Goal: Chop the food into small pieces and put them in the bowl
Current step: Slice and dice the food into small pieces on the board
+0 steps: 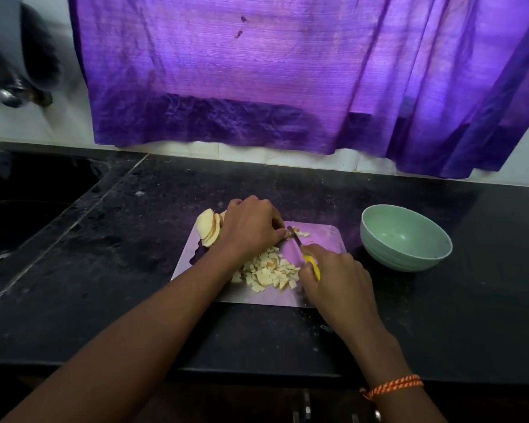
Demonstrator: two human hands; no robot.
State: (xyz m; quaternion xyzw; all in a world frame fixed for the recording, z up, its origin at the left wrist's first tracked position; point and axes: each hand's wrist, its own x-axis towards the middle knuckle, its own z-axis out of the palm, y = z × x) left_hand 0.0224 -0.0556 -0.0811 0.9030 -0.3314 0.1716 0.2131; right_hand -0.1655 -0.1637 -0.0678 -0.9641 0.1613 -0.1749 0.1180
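Under our left hand (251,222), on the pale cutting board (324,236), we hold down the piece of food being cut; the fingers curl over it and hide most of it, so only a sliver shows at the fingertips. Just right of those fingertips the dark blade of the knife (297,238) touches the board, with a few small bits (303,233) beyond it. Our right hand (336,279) grips the yellow handle, fingers wrapped tight around it. Between the two hands, near the right thumb, lies the heap of chopped pieces (269,271). Behind the left knuckles, at the board's far left corner, a fan of uncut slices (208,227) partly overhangs the edge. Well to the right of the knife hand stands the green bowl (406,238) on the dark desk (119,254), apart from the board. An orange thread band (394,386) circles the right wrist. A purple curtain (257,71) hangs behind the desk, and a sink (28,209) sits far left of our left arm.
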